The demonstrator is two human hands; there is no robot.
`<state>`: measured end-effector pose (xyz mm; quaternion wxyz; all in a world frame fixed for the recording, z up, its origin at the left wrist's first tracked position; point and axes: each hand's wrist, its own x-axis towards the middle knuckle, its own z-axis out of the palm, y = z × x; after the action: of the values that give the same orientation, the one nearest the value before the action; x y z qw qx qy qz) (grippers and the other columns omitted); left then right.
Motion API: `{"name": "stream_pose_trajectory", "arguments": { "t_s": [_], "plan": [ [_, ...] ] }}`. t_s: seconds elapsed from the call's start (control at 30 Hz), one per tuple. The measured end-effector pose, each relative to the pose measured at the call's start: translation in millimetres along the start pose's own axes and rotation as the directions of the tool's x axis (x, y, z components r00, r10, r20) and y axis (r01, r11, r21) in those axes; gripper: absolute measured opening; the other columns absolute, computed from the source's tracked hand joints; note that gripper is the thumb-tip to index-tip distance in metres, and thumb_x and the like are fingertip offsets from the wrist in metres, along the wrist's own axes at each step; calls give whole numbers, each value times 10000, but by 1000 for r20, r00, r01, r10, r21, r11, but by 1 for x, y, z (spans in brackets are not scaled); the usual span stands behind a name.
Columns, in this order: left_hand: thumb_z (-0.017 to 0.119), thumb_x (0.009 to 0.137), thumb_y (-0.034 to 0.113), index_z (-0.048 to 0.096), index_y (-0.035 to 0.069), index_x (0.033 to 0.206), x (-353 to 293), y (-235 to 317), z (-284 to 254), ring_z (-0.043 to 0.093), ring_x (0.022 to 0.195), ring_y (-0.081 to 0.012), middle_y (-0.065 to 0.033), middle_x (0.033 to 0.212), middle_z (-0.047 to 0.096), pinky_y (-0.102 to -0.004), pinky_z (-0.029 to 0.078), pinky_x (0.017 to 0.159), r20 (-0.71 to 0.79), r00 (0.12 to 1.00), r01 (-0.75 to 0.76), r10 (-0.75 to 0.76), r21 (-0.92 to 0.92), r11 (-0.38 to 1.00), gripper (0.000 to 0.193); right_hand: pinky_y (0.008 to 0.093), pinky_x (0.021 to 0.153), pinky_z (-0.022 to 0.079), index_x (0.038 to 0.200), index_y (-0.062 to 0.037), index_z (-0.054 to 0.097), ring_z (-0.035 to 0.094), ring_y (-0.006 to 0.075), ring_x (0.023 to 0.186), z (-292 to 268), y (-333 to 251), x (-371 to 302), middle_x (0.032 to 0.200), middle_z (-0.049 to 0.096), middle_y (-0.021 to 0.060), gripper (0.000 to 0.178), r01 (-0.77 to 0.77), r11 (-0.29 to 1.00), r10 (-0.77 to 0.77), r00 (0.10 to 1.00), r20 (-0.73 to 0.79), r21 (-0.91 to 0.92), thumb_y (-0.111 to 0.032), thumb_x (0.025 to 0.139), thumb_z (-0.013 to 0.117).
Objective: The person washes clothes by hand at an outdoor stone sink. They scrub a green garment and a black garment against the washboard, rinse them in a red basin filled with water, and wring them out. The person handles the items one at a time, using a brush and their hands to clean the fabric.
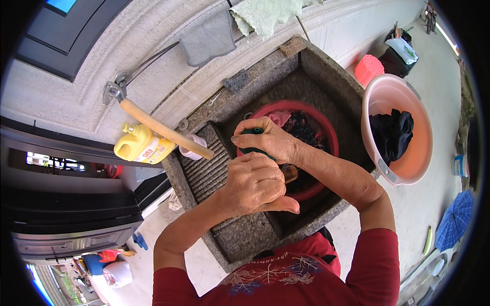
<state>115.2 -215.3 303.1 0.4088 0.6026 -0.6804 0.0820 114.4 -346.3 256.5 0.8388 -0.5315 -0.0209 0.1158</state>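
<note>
**Above the stone sink (334, 71), two curled hands and a dark green thing (253, 131)**

We see the right hand (270, 140) bent over the dark green thing, its grip nearly closed around it. The left hand (255, 183) is folded just beside, with the thumb pointing out; we cannot tell whether its grip holds the same piece, because the knuckles hide the palm. The green thing is thus above the middle of the sink; it may be cloth, but too little shows. We suppose that the hands are so close together for a firm hold, and over the sink so that any drops fall inside.

Within the sink, below the hands, we find a round red basin (334, 135) with patterned dark fabric (301, 127); probably the sink walls catch its spills. On the sink's left part, a washboard (206, 163) shows straight parallel ridges in rough, speckled stone. At the sink's left corner, a beige tube (163, 127) reaches from a metal tap (115, 92) toward these ridges, presumably to lead water, and a smooth yellow plastic jug (145, 145) is near for easy reach. Right of the sink, a glossy pink tub (416, 148) contains crumpled black cloth (390, 135), seemingly separated from the basin's load. Behind the sink hang a thin grey cloth (206, 41) and a fluffy pale green cloth (265, 15), perhaps for airing.
</note>
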Motion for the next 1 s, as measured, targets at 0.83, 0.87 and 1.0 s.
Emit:
{"name": "stream_pose_trajectory", "arguments": {
  "t_s": [0.83,0.87,1.0],
  "plan": [
    [606,852,45,184,138,1409,-78,-14,66,422,1208,-213,-127,1365,375,-305,336,996,-309,391,482,-867,-734,479,704,215,565,444,826,-48,582,534,72,618,-26,92,-15,700,566,-2,32,158,980,-72,853,-518,124,-34,855,588],
    [661,787,17,117,171,1436,-86,-11,61,468,1167,-262,-134,1404,306,-384,370,1009,-241,301,517,-923,-772,370,861,215,565,444,826,-47,582,537,73,621,-22,89,-15,702,569,1,32,181,978,-105,851,-515,100,-33,854,587],
    [713,749,12,13,200,1457,-101,12,54,494,1184,-308,-215,1372,330,-453,532,868,377,322,15,-868,-919,-394,1014,218,572,447,824,-40,580,545,78,634,-6,73,-19,707,577,8,30,227,974,-195,865,-462,14,-23,848,576]
  ]
}}
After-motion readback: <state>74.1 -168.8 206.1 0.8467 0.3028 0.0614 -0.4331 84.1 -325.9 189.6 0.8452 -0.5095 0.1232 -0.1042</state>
